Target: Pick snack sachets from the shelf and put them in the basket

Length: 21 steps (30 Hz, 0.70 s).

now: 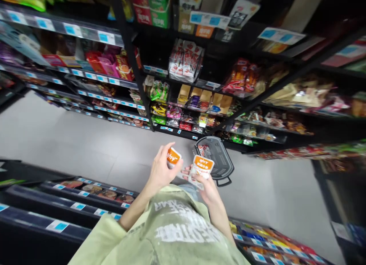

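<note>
Two small snack packets with orange tops and white lower parts are in my hands, in front of my green shirt. My left hand [161, 166] is closed round one snack packet [173, 157], its fingers at the top edge and the thumb below. My right hand [206, 185] grips the other snack packet [202, 165], thumb across its front and fingertips showing at its left side. Just beyond my right hand, a grey shopping basket [225, 158] stands on the floor with a few red-and-white packets [204, 150] inside.
Black shelving [131, 59] full of bagged snacks runs along the far side, with blue-and-white price tags. Grey floor [114, 143] lies between it and the low shelves [85, 204] behind me at left. More packed shelves [268, 238] stand at lower right.
</note>
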Each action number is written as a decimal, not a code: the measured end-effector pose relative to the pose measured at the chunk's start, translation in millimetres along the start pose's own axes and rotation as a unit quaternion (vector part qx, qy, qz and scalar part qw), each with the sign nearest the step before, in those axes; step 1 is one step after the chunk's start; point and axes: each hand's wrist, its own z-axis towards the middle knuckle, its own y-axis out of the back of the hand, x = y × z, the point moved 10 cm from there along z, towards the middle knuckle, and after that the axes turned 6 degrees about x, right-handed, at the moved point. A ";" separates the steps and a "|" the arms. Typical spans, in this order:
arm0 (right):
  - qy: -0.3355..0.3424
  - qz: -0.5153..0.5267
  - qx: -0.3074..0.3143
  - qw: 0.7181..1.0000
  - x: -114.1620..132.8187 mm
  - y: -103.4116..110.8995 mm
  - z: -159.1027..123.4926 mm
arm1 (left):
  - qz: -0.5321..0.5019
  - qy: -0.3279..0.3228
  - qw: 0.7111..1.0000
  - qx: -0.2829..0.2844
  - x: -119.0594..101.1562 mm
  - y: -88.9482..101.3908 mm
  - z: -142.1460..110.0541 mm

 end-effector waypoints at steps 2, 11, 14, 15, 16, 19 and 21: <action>0.023 0.028 0.011 0.999 12.2 -1.5 2.5 | 0.019 0.031 0.997 0.065 22.8 -24.3 -7.4; 0.040 0.162 0.131 0.977 68.7 -36.1 12.1 | 0.018 0.019 0.958 0.284 46.4 -116.2 -54.5; 0.049 0.169 0.153 0.973 73.5 -43.2 12.9 | 0.013 -0.012 0.951 0.308 37.0 -128.3 -56.0; 0.048 0.177 0.166 0.969 72.6 -45.9 12.2 | 0.009 -0.024 0.950 0.310 34.2 -129.7 -54.7; 0.047 0.188 0.178 0.965 71.2 -48.2 11.2 | 0.005 -0.035 0.950 0.310 31.9 -129.8 -52.7; 0.045 0.226 0.193 0.954 67.3 -49.4 7.5 | -0.001 -0.063 0.953 0.296 27.3 -124.0 -45.0; 0.048 0.243 0.182 0.951 66.8 -45.9 5.5 | -0.012 -0.082 0.954 0.289 23.0 -118.4 -41.2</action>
